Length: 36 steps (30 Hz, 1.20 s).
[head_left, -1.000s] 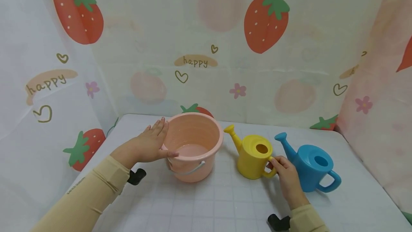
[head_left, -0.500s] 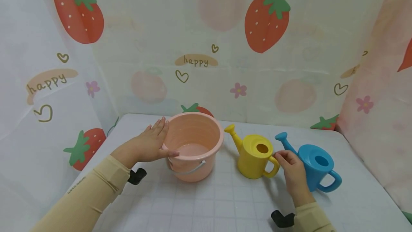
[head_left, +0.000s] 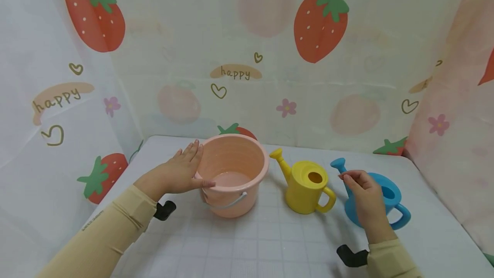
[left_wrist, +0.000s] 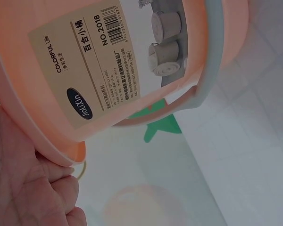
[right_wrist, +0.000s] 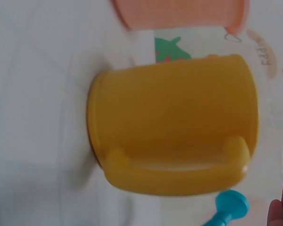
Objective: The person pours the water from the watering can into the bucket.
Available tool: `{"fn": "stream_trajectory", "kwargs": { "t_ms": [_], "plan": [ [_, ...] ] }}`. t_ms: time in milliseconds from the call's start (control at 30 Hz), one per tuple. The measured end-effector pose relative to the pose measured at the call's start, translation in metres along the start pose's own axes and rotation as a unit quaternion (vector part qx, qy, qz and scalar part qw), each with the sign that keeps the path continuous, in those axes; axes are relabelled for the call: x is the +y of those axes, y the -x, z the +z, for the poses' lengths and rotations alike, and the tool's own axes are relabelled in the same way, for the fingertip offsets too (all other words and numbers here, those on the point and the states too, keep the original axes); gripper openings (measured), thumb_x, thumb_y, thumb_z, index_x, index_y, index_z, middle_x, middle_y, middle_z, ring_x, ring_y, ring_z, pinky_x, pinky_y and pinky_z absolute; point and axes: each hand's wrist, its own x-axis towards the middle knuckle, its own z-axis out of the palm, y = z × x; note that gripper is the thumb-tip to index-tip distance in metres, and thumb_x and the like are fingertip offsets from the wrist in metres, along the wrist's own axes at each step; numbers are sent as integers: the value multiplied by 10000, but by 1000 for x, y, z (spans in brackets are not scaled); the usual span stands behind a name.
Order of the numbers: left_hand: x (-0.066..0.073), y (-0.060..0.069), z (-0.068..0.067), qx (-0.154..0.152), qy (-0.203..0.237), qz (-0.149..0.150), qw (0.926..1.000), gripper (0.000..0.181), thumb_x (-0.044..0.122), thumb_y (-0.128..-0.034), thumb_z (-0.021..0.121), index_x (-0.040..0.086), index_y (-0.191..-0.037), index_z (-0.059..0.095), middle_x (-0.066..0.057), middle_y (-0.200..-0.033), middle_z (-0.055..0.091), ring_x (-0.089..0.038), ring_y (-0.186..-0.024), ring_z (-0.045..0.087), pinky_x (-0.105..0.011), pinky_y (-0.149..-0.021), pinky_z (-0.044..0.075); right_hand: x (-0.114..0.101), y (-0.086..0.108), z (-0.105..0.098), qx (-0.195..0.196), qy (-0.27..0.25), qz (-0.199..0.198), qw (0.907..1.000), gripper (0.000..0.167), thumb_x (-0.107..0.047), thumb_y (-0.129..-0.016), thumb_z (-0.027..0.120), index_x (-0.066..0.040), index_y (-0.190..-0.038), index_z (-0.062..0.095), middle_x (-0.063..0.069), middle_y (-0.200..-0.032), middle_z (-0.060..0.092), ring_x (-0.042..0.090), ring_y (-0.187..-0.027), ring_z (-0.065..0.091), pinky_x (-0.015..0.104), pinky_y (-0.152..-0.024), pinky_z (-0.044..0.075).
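Note:
My left hand (head_left: pixel 173 173) rests against the left rim of a pink plastic bucket (head_left: pixel 239 198), fingers straight and thumb laid over the front rim. In the left wrist view a printed label (left_wrist: pixel 99 70) shows on the bucket's side. A yellow watering can (head_left: pixel 305 194) stands upright to the right of the bucket, its handle towards the right. My right hand (head_left: pixel 364 196) holds nothing; its fingers are loosely bent. It hovers in front of a blue watering can (head_left: pixel 382 179), hiding part of its body and spout. Whether it touches the blue can, I cannot tell.
Everything stands on a white table (head_left: pixel 231 248) with a faint grid pattern. A cloth backdrop (head_left: pixel 270 89) with strawberries and hearts encloses the back and sides. Black wrist mounts (head_left: pixel 351 255) stick out from the cuffs.
The right hand has let go of the yellow watering can's handle and moved right, in front of the blue one. The left hand, the bucket and both cans have stayed put.

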Motion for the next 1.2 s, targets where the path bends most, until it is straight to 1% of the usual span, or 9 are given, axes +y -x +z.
{"fn": "stream_trajectory", "kwargs": {
  "t_ms": [67,167,367,500,600,733,900,1067,1200],
  "plan": [
    [0,0,0,-6,2,-13,10000,1125,759,-765,409,-68,-1436,45,-232,-1499,-40,-350,-1384,-5,-522,-1093,63,19,-12,-10,137,-1,-208,9997,370,-372,-902,550,-71,-1116,581,66,-1120,608,136,-1048,526,232,-904,422],
    [0,0,0,3,-26,-10,10000,1125,759,-765,407,-69,-1435,47,-233,-1499,-38,-353,-1384,2,-522,-1093,66,26,-18,-25,132,2,-355,9993,356,-364,-896,566,-93,-1125,591,30,-1104,616,100,-1030,530,174,-848,405],
    [-1,-1,1,9,-72,-13,10000,1114,748,-771,418,-66,-1436,52,-234,-1499,-35,-356,-1384,12,-523,-1093,70,-31,15,-35,405,506,-254,9976,353,-324,-925,528,-34,-1123,566,-101,-993,610,33,-992,495,229,-837,350],
    [-2,-3,3,-31,-87,-68,9999,1105,749,-774,414,-45,-1444,37,-213,-1505,-50,-330,-1389,-5,-507,-1099,67,-37,19,-47,566,486,-203,9970,326,-312,-924,532,-54,-1117,575,-163,-951,590,16,-972,479,201,-814,345],
    [-3,-3,3,-22,-53,-61,10000,1098,733,-781,431,-51,-1442,38,-222,-1503,-48,-338,-1388,-3,-514,-1097,64,-34,18,-56,581,580,-126,9965,347,-331,-926,522,-69,-1149,565,-175,-974,579,7,-982,469,259,-854,347],
    [-1,-2,1,19,-6,-5,10000,1104,718,-780,456,-75,-1433,53,-243,-1497,-31,-361,-1383,10,-527,-1091,68,-30,18,-67,647,885,0,9940,368,-367,-930,497,-92,-1168,553,-192,-987,558,-26,-975,460,415,-930,344],
    [-1,-1,1,6,-67,-9,10000,1129,765,-763,400,-72,-1434,48,-240,-1498,-31,-356,-1384,6,-519,-1094,73,-24,18,-78,973,979,209,9902,377,-378,-927,498,-94,-1168,556,-164,-989,558,-32,-957,443,563,-1005,274],
    [-1,-1,0,45,-37,24,10000,1153,792,-744,378,-74,-1433,56,-242,-1498,-24,-358,-1383,14,-524,-1091,85,-15,21,-87,1287,1032,465,9852,361,-350,-926,512,-96,-1180,553,-135,-1027,540,-20,-957,441,538,-1026,283],
    [-1,0,0,70,-62,47,9999,1162,802,-736,367,-77,-1432,63,-245,-1496,-15,-362,-1382,21,-525,-1091,86,-8,25,-92,1400,1157,767,9804,384,-369,-925,506,-91,-1187,543,-39,-1096,533,76,-1027,449,501,-1035,294]
  ]
}}
